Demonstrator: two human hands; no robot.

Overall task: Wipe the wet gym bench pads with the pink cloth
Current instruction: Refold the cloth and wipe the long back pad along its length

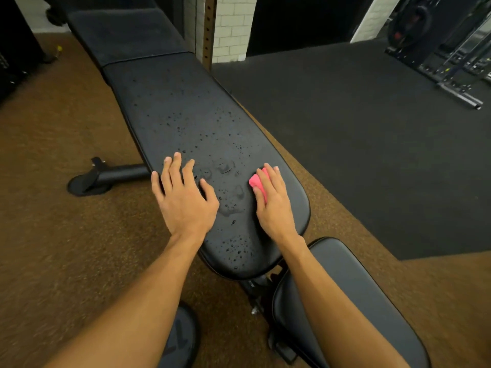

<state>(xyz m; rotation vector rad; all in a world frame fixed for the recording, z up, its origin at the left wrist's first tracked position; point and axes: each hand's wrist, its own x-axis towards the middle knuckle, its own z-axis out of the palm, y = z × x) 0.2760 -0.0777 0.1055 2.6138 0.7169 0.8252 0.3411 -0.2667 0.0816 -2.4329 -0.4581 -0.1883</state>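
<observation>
A long black back pad (pixel 186 110) of the gym bench runs from the middle of the view to the upper left, dotted with water drops and small puddles near its close end. My right hand (pixel 273 203) lies flat on the folded pink cloth (pixel 255 181), pressing it onto the pad's right side; most of the cloth is hidden under the fingers. My left hand (pixel 183 195) rests with spread fingers on the pad's left edge. The smaller black seat pad (pixel 353 288) sits at the lower right, partly under my right forearm.
A black bench foot with a round end cap (pixel 87 183) sticks out left on the brown carpet. A round black base (pixel 180 338) lies below my left arm. Black rubber flooring (pixel 358 128) spreads to the right, with a weight rack (pixel 451 62) at the far right.
</observation>
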